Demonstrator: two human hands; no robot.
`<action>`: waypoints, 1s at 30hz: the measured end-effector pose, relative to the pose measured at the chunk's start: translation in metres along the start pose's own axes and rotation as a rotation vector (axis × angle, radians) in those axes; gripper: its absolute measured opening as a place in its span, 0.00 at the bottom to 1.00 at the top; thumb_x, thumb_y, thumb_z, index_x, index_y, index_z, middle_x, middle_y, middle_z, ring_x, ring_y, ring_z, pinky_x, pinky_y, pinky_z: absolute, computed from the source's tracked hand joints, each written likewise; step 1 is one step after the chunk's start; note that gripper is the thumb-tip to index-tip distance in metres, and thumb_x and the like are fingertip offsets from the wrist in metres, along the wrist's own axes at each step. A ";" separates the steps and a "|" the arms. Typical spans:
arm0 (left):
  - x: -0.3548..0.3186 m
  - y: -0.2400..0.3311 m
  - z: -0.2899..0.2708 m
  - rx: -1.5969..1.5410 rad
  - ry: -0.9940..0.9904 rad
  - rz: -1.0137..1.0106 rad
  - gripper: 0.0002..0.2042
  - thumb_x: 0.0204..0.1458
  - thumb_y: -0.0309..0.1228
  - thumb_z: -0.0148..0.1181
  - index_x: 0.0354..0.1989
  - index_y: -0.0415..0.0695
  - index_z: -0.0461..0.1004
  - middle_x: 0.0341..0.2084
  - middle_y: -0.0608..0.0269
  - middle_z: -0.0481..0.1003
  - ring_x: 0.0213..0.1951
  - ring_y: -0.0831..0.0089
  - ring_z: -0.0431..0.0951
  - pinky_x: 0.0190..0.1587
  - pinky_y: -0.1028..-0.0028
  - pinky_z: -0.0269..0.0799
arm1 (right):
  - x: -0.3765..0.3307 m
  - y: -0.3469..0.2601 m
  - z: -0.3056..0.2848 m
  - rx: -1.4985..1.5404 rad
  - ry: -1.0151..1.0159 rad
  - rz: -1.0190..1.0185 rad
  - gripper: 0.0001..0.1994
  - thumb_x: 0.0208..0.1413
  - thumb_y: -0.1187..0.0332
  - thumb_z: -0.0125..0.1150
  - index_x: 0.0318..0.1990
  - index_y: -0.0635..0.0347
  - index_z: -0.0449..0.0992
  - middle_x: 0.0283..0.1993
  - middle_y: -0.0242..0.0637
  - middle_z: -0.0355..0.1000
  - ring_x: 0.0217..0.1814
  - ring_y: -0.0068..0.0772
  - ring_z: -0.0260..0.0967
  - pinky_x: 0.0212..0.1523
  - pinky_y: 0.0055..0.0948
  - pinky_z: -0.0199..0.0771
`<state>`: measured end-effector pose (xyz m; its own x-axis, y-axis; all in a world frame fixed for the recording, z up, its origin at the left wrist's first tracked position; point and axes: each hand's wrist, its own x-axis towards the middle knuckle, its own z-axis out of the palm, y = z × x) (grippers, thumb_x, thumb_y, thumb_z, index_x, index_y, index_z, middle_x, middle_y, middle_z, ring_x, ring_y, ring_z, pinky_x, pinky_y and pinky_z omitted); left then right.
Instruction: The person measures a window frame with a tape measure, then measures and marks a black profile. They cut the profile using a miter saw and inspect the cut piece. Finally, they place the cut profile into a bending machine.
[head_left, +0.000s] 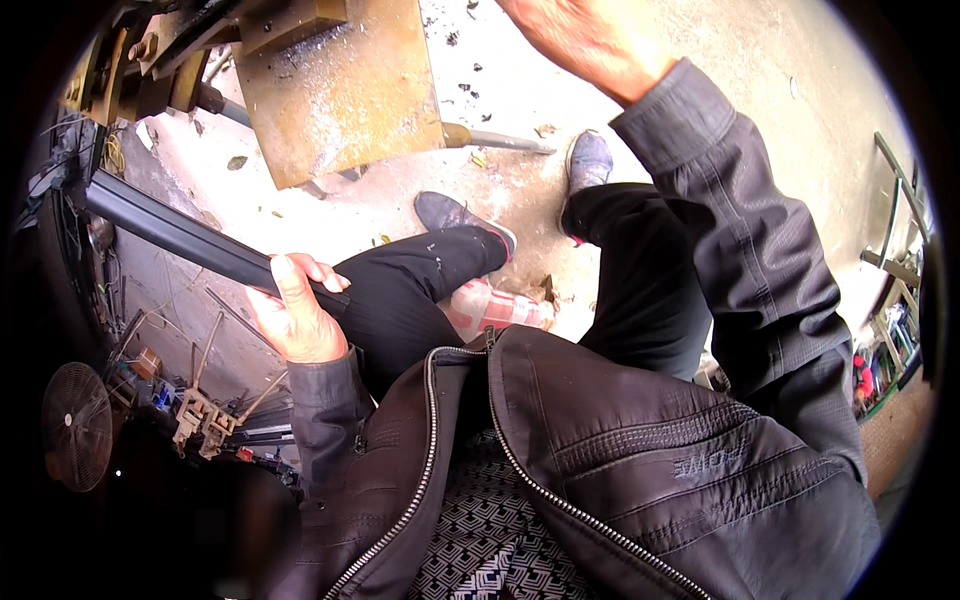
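A long black grooved bar point(190, 230) slants from the far left down toward my left thigh. My left hand point(303, 318) is closed around its near end, with the thumb lying along the top. The bar's far end reaches dark machine parts at the left edge. At the top of the view my right hand point(597, 45) is raised, right of a brownish metal plate point(345, 95) speckled with shiny chips. Its fingers run past the picture's edge, so what they do is hidden.
A metal rod point(505, 142) sticks out right from the plate. On the floor between my legs lies a red-and-white bundle point(495, 305). A round fan point(77, 425) and a tan metal fixture point(205, 425) stand at left; a green metal frame point(895, 205) stands at right.
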<state>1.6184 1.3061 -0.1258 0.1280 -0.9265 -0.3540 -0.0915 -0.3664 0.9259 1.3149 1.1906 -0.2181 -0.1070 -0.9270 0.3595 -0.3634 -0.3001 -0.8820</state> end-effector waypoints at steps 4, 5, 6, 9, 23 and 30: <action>0.021 -0.037 0.002 -0.037 0.002 0.086 0.14 0.70 0.39 0.55 0.45 0.41 0.64 0.25 0.60 0.69 0.23 0.71 0.72 0.27 0.68 0.76 | -0.020 0.042 -0.006 -0.011 0.014 -0.012 0.12 0.67 0.74 0.59 0.56 0.60 0.76 0.43 0.37 0.76 0.46 0.30 0.70 0.48 0.31 0.71; 0.025 -0.040 0.006 -0.059 -0.012 0.104 0.14 0.70 0.39 0.56 0.44 0.41 0.64 0.25 0.60 0.69 0.23 0.70 0.72 0.26 0.67 0.75 | -0.020 0.041 -0.009 -0.013 0.013 -0.019 0.12 0.67 0.74 0.59 0.57 0.60 0.76 0.44 0.37 0.76 0.46 0.29 0.70 0.48 0.30 0.71; 0.028 -0.044 0.010 -0.038 -0.014 0.136 0.13 0.70 0.39 0.56 0.45 0.41 0.64 0.25 0.60 0.69 0.23 0.70 0.72 0.26 0.68 0.75 | -0.023 0.040 -0.010 -0.049 -0.011 -0.031 0.13 0.68 0.75 0.59 0.57 0.60 0.77 0.44 0.34 0.75 0.45 0.26 0.69 0.48 0.29 0.70; 0.034 -0.062 0.019 -0.033 -0.045 0.163 0.14 0.69 0.39 0.57 0.45 0.42 0.64 0.24 0.61 0.69 0.22 0.71 0.71 0.23 0.70 0.74 | -0.018 0.019 -0.018 0.093 -0.140 0.076 0.12 0.68 0.74 0.59 0.57 0.59 0.77 0.44 0.33 0.75 0.44 0.23 0.68 0.47 0.29 0.71; -0.018 -0.066 0.020 -0.027 -0.336 0.348 0.12 0.67 0.36 0.62 0.47 0.41 0.69 0.25 0.71 0.72 0.21 0.83 0.71 0.23 0.79 0.68 | -0.082 -0.116 0.046 0.303 -0.398 0.093 0.21 0.71 0.54 0.58 0.56 0.65 0.77 0.45 0.37 0.77 0.45 0.23 0.74 0.45 0.28 0.77; -0.018 -0.077 0.020 -0.308 -0.644 0.274 0.23 0.69 0.39 0.58 0.63 0.37 0.63 0.24 0.65 0.70 0.20 0.77 0.72 0.24 0.75 0.72 | -0.101 -0.128 0.053 0.674 -0.473 0.300 0.21 0.71 0.54 0.59 0.61 0.62 0.74 0.49 0.27 0.74 0.49 0.18 0.70 0.51 0.25 0.74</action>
<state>1.6032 1.3498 -0.1937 -0.4695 -0.8825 -0.0260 0.2543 -0.1633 0.9532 1.4215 1.3103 -0.1577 0.3395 -0.9392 0.0517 0.2591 0.0406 -0.9650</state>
